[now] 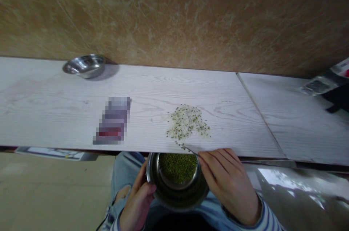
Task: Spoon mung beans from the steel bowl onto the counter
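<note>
My left hand [141, 198] grips the left rim of a metal bowl [174, 200], held below the table's front edge over my lap. Green beans, which look like mung beans [178, 167], cover the bowl's bottom. My right hand [227, 180] is closed on a thin metal tool [192, 150] at the table edge, above the bowl's right side; its exact kind is unclear. The tool's tip points left, close to a few loose beans. Just beyond it lies a spread pile of white rice grains mixed with green beans [188, 122].
A second metal bowl [85, 67] stands at the back left by the wall [174, 16]. A blurred-out flat object [113, 120] lies left of the pile. At the far right are a clear plastic package [319, 85] and a black item [339, 98]. A seam [259, 111] crosses the table.
</note>
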`<state>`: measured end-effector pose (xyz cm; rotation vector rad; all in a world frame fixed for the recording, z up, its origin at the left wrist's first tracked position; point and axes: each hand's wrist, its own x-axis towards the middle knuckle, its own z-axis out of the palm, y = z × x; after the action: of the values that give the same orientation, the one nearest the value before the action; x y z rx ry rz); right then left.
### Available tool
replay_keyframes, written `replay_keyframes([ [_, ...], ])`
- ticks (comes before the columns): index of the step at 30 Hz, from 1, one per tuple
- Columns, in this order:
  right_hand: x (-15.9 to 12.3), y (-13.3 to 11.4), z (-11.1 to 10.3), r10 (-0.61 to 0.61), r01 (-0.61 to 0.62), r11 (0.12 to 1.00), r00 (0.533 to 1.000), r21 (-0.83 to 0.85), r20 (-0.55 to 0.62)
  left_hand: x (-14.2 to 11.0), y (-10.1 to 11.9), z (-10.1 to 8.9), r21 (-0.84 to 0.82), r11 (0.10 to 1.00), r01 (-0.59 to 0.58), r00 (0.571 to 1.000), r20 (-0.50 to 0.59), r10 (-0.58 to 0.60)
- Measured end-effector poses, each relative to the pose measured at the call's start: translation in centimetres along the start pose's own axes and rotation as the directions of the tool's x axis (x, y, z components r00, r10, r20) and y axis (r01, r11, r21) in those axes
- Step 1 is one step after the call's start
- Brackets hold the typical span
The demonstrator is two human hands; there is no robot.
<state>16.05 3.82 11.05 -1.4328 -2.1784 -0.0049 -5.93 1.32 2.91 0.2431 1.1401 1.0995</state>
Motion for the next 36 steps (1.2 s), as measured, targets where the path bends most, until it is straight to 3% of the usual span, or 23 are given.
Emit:
replay_keyframes([
  [18,1.5,-0.7,1.2,-0.017,0.017,0.999,1.000,-0.030,0.009,0.1,0.2,-2.2,0.053,0.998,-0.016,0.999,-0.040,0.018],
  [27,1.3,-1.4,1.1,-0.038,0.038,0.999,0.999,0.002,0.031,-1.5,0.9,-1.2,0.001,0.998,-0.058,0.996,-0.072,0.058],
  [36,0.7,-2.6,1.4,-0.072,0.076,0.995,0.996,-0.063,0.059,-2.0,0.8,-2.4,0.009,1.000,-0.027,0.995,-0.091,0.028],
])
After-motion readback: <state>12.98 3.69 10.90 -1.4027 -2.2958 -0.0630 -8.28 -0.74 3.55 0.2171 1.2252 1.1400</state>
